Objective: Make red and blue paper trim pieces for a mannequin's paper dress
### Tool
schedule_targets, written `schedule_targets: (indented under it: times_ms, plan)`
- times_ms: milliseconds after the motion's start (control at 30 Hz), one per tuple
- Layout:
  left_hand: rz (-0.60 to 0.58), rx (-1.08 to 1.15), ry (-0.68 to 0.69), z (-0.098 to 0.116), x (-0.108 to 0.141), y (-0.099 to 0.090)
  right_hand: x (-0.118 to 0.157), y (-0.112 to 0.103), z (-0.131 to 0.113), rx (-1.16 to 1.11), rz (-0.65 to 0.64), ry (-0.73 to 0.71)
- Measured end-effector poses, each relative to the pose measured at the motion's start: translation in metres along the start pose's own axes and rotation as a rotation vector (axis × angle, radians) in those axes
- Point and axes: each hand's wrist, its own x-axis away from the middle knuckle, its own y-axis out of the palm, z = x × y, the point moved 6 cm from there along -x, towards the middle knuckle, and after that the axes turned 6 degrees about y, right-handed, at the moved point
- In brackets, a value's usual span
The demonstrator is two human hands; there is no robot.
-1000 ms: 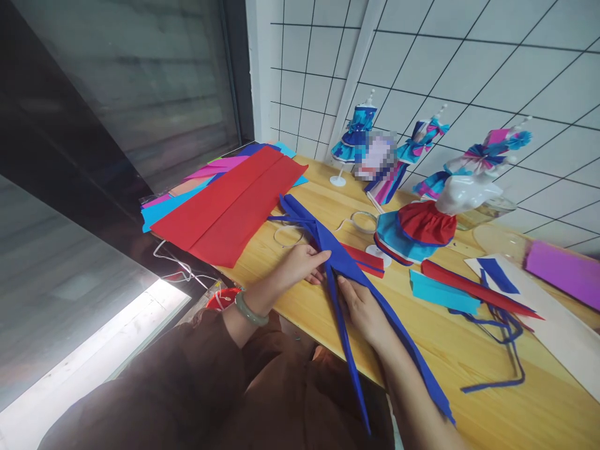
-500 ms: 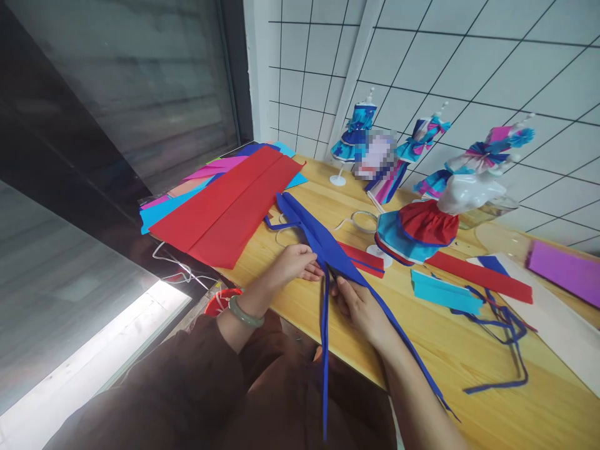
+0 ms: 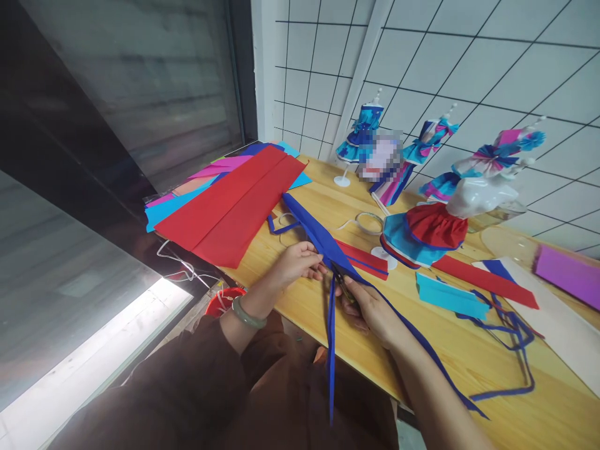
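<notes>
Head view: two bare hands work over a wooden table (image 3: 375,356). The right hand (image 3: 370,306) is wrapped around dark scissors (image 3: 345,286), their blades at the edge of a long piece of blue cloth (image 3: 319,234). The left hand (image 3: 300,261) is beside the blades, its fingers half curled, near the cloth's edge; whether they pinch it, I cannot tell. The cloth runs diagonally across the table, and a narrow blue strip (image 3: 332,356) hangs from the cutting spot past the table's near edge. The step in hand looks like snipping at the cloth where the strip meets it. This seems to call for steady cloth and left fingers clear of the blades. A wide red sheet (image 3: 229,209) lies beyond the left hand; past the right are a light-blue piece (image 3: 450,296) and a small form in a red and blue skirt (image 3: 434,226).
</notes>
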Motion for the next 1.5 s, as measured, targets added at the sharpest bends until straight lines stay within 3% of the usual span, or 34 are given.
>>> schedule_targets:
  times_ms: [467,733,1500]
  plan:
    - [0.018,0.172,0.017,-0.001,-0.001,-0.006,-0.002,0.004,-0.012,-0.001,-0.063,-0.01]
    - [0.012,0.205,0.006,0.0,-0.001,-0.008,0.01,-0.007,-0.006,0.05,-0.083,0.04]
    - [-0.037,0.186,0.01,-0.003,0.0,-0.006,-0.018,0.01,-0.027,-0.072,-0.135,0.018]
